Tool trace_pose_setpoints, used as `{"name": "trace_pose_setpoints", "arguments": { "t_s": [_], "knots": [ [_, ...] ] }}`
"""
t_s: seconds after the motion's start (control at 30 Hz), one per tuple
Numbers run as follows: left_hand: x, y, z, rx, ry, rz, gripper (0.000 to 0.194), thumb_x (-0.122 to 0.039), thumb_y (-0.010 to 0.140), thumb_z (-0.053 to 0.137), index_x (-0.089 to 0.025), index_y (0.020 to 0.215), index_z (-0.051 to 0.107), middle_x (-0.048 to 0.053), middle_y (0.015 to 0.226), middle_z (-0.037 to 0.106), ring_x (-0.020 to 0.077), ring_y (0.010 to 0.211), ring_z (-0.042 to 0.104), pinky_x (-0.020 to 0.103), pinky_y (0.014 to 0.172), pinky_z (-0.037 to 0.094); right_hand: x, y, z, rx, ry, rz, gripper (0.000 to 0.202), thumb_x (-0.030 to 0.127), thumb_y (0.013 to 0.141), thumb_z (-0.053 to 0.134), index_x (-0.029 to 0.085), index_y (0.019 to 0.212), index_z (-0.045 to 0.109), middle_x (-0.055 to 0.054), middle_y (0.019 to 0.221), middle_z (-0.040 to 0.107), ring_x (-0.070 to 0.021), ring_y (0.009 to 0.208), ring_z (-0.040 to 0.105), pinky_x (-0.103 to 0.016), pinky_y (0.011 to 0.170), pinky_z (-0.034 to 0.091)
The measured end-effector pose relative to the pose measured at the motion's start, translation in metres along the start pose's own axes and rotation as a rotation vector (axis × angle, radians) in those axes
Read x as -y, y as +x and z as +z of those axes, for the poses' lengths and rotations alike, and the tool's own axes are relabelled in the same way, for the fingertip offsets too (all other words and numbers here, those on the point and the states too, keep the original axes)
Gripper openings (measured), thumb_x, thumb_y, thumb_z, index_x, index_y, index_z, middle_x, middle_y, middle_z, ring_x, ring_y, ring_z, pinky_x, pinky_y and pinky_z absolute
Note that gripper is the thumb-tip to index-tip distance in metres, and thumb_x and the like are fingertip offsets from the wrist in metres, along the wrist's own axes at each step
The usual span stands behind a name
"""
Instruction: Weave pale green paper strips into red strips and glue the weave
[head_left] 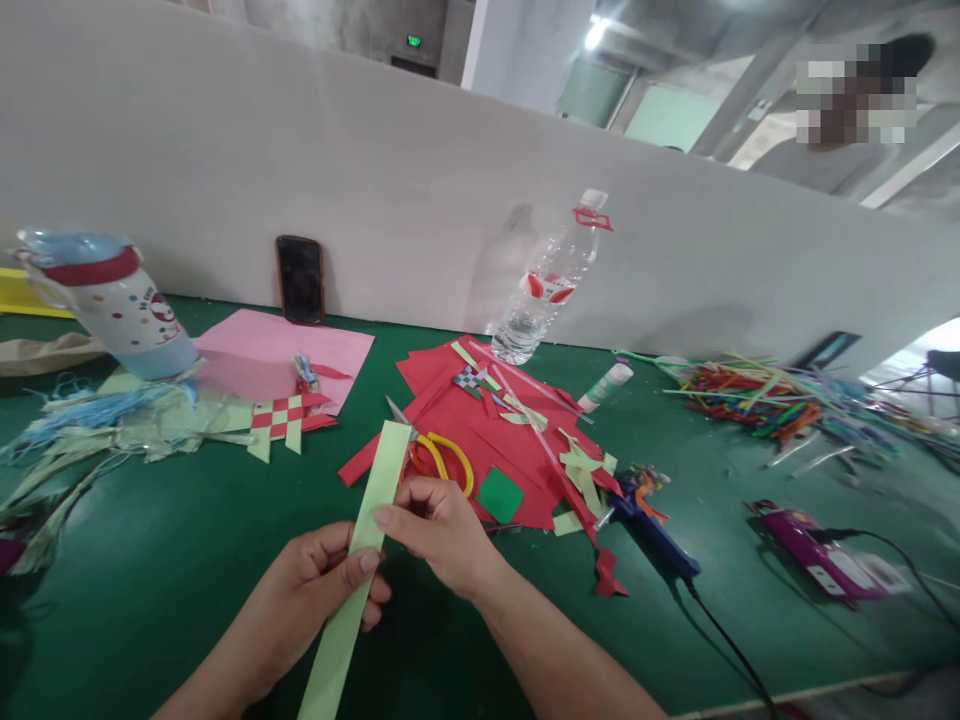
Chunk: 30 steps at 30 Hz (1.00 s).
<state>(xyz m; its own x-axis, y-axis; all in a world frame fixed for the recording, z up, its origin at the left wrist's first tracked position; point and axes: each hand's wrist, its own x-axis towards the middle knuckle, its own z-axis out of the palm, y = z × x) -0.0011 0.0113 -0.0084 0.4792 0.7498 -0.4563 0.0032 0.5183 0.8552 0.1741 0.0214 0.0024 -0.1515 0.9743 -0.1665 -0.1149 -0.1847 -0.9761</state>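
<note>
A long pale green paper strip [386,460] slants up in front of me, its lower end running out of the picture. My left hand [326,575] grips it around the middle, thumb on top and fingers behind. Just above, my right hand [435,530] pinches the strip's right edge between thumb and fingers. Behind the strip lie scissors with yellow and orange handles [454,460], partly hidden by it. They rest by red paper sheets [517,470], on which a dark green paper square [500,495] and pale green scraps [585,465] are lying.
A clear water bottle [547,290] and a glue stick [606,387] stand behind the red paper. To the right are a blue glue gun [652,530] with a cord, a purple device [814,555] and colourful sticks [757,395]. Leftward are a red-and-green woven paper piece [277,420], a phone [301,280] and a cup [124,310].
</note>
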Motion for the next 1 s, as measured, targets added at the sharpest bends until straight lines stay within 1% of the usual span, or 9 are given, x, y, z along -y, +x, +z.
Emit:
{"name": "trace_pose_setpoints", "arguments": {
  "t_s": [0.13, 0.2, 0.27, 0.37, 0.43, 0.47, 0.53, 0.7, 1.0],
  "knots": [
    [-0.002, -0.003, 0.003, 0.038, 0.059, -0.079, 0.044, -0.059, 0.068, 0.078, -0.019, 0.073, 0.062, 0.000, 0.065, 0.072, 0.0113, 0.053, 0.062, 0.020, 0.049, 0.041, 0.004, 0.006, -0.009, -0.150, 0.190, -0.029, 0.050, 0.054, 0.066, 0.084, 0.020, 0.059, 0.047, 0.011, 0.045, 0.036, -0.0040, 0.039, 0.027, -0.022, 0.041, 0.020],
    [-0.003, -0.004, 0.005, 0.031, 0.069, -0.088, 0.045, -0.061, 0.068, 0.078, -0.019, 0.073, 0.061, -0.001, 0.066, 0.072, 0.0112, 0.054, 0.062, 0.020, 0.049, 0.040, 0.007, 0.007, -0.013, -0.176, 0.222, -0.055, 0.048, 0.053, 0.068, 0.083, 0.020, 0.062, 0.048, 0.011, 0.045, 0.036, -0.0043, 0.040, 0.029, -0.021, 0.042, 0.022],
    [-0.002, -0.005, 0.005, 0.020, 0.060, -0.083, 0.045, -0.061, 0.068, 0.077, -0.019, 0.073, 0.061, -0.001, 0.066, 0.072, 0.0105, 0.054, 0.061, 0.020, 0.050, 0.041, 0.010, 0.007, -0.014, -0.088, 0.208, -0.034, 0.044, 0.054, 0.070, 0.082, 0.019, 0.069, 0.055, 0.010, 0.050, 0.042, -0.0047, 0.042, 0.032, -0.020, 0.043, 0.025],
    [-0.001, -0.004, 0.004, 0.009, 0.041, -0.067, 0.047, -0.062, 0.066, 0.078, -0.019, 0.079, 0.064, -0.001, 0.065, 0.071, 0.0105, 0.054, 0.061, 0.021, 0.051, 0.042, 0.009, 0.002, -0.010, 0.172, 0.107, 0.043, 0.045, 0.055, 0.068, 0.083, 0.017, 0.084, 0.065, 0.005, 0.065, 0.055, -0.0059, 0.050, 0.039, -0.020, 0.046, 0.030],
    [-0.001, -0.003, 0.004, 0.001, 0.028, -0.064, 0.050, -0.064, 0.065, 0.078, -0.018, 0.085, 0.067, 0.000, 0.066, 0.072, 0.0109, 0.055, 0.061, 0.021, 0.052, 0.043, 0.006, 0.000, -0.005, 0.242, 0.033, 0.061, 0.044, 0.055, 0.068, 0.083, 0.016, 0.081, 0.067, 0.003, 0.068, 0.057, -0.0069, 0.054, 0.042, -0.021, 0.048, 0.031],
    [-0.001, -0.003, 0.004, 0.001, 0.020, -0.064, 0.051, -0.064, 0.065, 0.078, -0.018, 0.086, 0.067, 0.000, 0.067, 0.072, 0.0110, 0.055, 0.061, 0.022, 0.053, 0.044, 0.004, -0.001, -0.004, 0.227, 0.008, 0.060, 0.043, 0.055, 0.070, 0.082, 0.015, 0.079, 0.067, 0.003, 0.066, 0.056, -0.0070, 0.054, 0.041, -0.021, 0.048, 0.030],
    [-0.001, -0.002, 0.004, 0.004, 0.015, -0.058, 0.050, -0.063, 0.066, 0.078, -0.018, 0.084, 0.068, 0.001, 0.069, 0.072, 0.0118, 0.057, 0.061, 0.023, 0.056, 0.046, 0.002, 0.000, -0.004, 0.133, -0.012, 0.058, 0.042, 0.055, 0.071, 0.080, 0.015, 0.075, 0.066, 0.005, 0.060, 0.052, -0.0063, 0.050, 0.037, -0.022, 0.046, 0.026],
    [0.001, 0.000, 0.005, 0.014, 0.029, -0.027, 0.047, -0.062, 0.068, 0.077, -0.018, 0.078, 0.068, 0.002, 0.072, 0.073, 0.0136, 0.061, 0.063, 0.026, 0.060, 0.049, 0.007, 0.006, -0.014, -0.090, 0.074, 0.031, 0.040, 0.052, 0.070, 0.081, 0.016, 0.074, 0.064, 0.008, 0.055, 0.043, -0.0039, 0.043, 0.027, -0.022, 0.042, 0.018],
    [0.002, -0.001, 0.005, 0.027, -0.032, -0.034, 0.051, -0.065, 0.069, 0.075, -0.016, 0.083, 0.071, 0.002, 0.072, 0.073, 0.0125, 0.061, 0.063, 0.025, 0.061, 0.050, 0.010, 0.006, -0.014, -0.136, 0.110, -0.009, 0.038, 0.048, 0.070, 0.081, 0.015, 0.072, 0.062, 0.009, 0.051, 0.038, -0.0029, 0.041, 0.023, -0.022, 0.041, 0.015]
  ]
}}
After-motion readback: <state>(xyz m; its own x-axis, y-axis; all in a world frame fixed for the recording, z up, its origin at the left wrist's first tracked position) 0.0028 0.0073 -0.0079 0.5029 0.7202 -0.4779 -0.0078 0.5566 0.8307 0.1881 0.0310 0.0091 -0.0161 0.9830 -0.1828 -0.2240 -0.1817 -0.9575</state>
